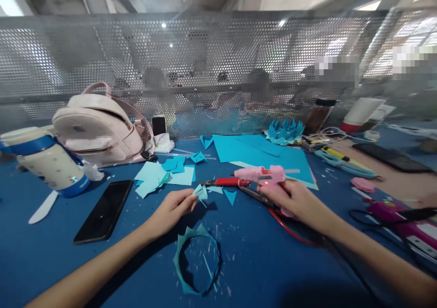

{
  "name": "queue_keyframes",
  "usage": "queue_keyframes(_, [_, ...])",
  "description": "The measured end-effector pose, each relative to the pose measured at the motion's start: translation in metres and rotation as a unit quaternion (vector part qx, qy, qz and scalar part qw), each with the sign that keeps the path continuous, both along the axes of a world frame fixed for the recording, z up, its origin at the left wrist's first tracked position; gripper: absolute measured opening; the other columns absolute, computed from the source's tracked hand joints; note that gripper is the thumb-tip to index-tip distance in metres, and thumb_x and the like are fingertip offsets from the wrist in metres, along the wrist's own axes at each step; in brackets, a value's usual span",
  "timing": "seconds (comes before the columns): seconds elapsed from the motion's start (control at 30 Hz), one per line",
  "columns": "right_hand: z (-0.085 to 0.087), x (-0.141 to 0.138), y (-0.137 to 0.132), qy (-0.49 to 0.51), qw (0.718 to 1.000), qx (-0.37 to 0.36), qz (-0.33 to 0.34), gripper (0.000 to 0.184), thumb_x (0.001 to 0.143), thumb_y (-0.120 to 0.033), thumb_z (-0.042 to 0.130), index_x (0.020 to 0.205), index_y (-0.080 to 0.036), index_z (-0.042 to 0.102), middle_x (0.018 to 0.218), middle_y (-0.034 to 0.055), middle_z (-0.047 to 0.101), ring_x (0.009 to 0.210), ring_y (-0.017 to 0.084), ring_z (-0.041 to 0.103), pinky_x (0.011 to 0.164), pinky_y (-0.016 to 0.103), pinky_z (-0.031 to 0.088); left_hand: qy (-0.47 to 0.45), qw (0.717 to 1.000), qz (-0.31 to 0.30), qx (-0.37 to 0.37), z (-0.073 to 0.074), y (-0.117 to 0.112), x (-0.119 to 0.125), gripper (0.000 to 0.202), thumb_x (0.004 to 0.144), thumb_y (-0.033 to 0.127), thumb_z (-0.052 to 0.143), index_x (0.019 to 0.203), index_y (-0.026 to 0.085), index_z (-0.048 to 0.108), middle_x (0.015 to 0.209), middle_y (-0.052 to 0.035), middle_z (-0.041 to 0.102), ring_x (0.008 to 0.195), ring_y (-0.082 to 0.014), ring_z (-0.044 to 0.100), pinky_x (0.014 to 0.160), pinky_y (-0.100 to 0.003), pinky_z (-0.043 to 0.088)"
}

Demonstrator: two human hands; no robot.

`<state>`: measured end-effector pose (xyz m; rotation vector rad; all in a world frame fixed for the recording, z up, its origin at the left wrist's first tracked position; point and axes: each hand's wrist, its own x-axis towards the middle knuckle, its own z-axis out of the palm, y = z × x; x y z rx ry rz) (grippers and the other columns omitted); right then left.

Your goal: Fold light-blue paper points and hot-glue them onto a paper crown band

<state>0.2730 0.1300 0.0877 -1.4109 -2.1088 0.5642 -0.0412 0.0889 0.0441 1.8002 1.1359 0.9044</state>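
Observation:
Between the fingertips of my left hand (177, 206) is a small folded piece of light blue paper (200, 192). My right hand (300, 203) is wrapped round the handle of a pink glue gun (262, 175), whose nozzle points left toward the folded paper but stays apart from it. A ring of blue-green paper with pointed edges (180, 271) lies on the table below my hands. A red-handled cutter (232, 182) rests just behind the nozzle, and a small blue paper triangle (230, 197) lies in front of it.
Loose paper squares (152, 178) and blue sheets (239, 148) lie beyond my hands. A phone (104, 212), bottle (51, 162) and backpack (99, 125) stand left. A spiky blue paper piece (285, 131), cables and a purple power strip (398, 219) are right. A perforated metal screen (205, 53) closes the back.

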Motion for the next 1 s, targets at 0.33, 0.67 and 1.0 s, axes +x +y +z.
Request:
queue_keyframes(0.33, [-0.019,0.086,0.019,-0.106,0.993,-0.013,-0.053,0.054,0.085,-0.068,0.045,0.069,-0.019,0.062,0.048,0.0030,0.056,0.049,0.020,0.055,0.052,0.031,0.039,0.082,0.996,-0.046,0.009,0.030,0.003,-0.009,0.041,0.099,0.043,0.037,0.073,0.017,0.056,0.061,0.0035,0.045,0.059,-0.0134,0.042,0.059,-0.026,0.031])
queue_keyframes(0.67, [-0.037,0.104,0.022,-0.054,0.996,-0.032,-0.067,0.051,0.082,-0.067,0.051,0.066,-0.020,0.057,0.060,0.0035,0.062,0.055,0.019,0.059,0.053,0.028,0.043,0.122,0.991,-0.058,-0.001,0.046,-0.013,-0.017,0.040,0.099,0.042,0.042,0.077,0.016,0.062,0.058,0.0045,0.049,0.056,-0.0105,0.045,0.057,-0.023,0.032])
queue_keyframes(1.0, [-0.028,0.111,0.014,-0.057,0.997,-0.044,-0.042,0.052,0.087,-0.064,0.045,0.099,-0.018,0.067,0.089,0.0087,0.072,0.079,0.026,0.067,0.070,0.033,0.049,0.119,0.991,-0.064,0.003,0.051,-0.021,-0.013,0.042,0.099,0.044,0.042,0.073,0.016,0.060,0.057,0.0049,0.047,0.055,-0.0098,0.043,0.055,-0.023,0.031])
